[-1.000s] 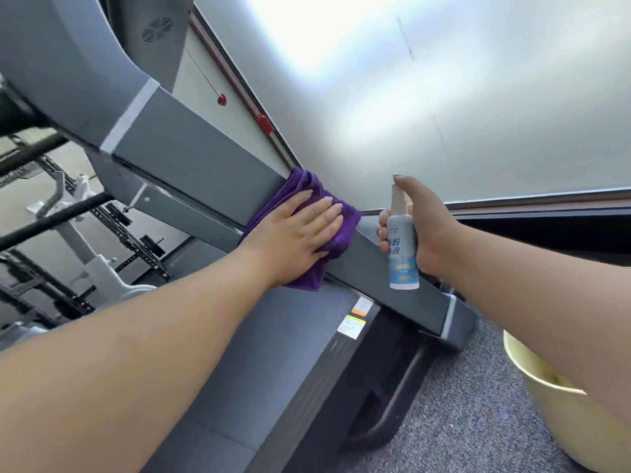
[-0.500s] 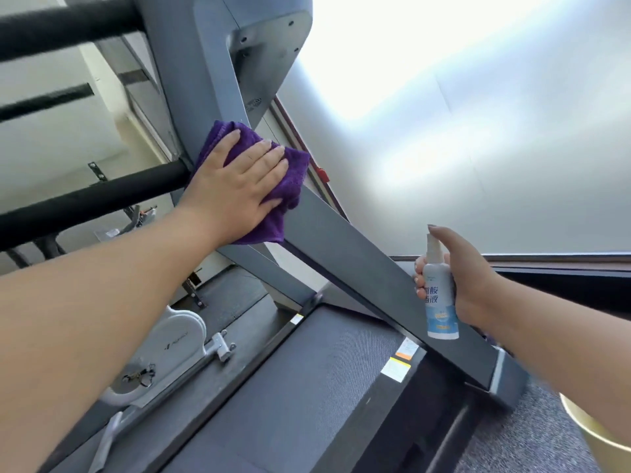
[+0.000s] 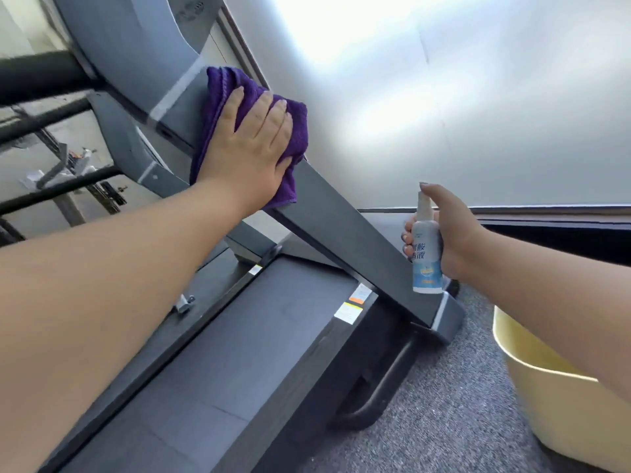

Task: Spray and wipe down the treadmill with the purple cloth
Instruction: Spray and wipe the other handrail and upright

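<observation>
We are pressing our left hand (image 3: 251, 148), fingers straight, on the purple cloth (image 3: 239, 97) lying against the treadmill (image 3: 341, 233) upright. Our right hand (image 3: 450, 230) is gripping the spray bottle (image 3: 425, 257) beside the upright's base, near a yellow bucket (image 3: 553, 404).

Two bare forearms reach in from the lower corners, no sleeves showing on either; the left hand (image 3: 251, 150) wears no ring or watch; the right hand (image 3: 450, 233) has short nails painted a muted greyish shade
</observation>
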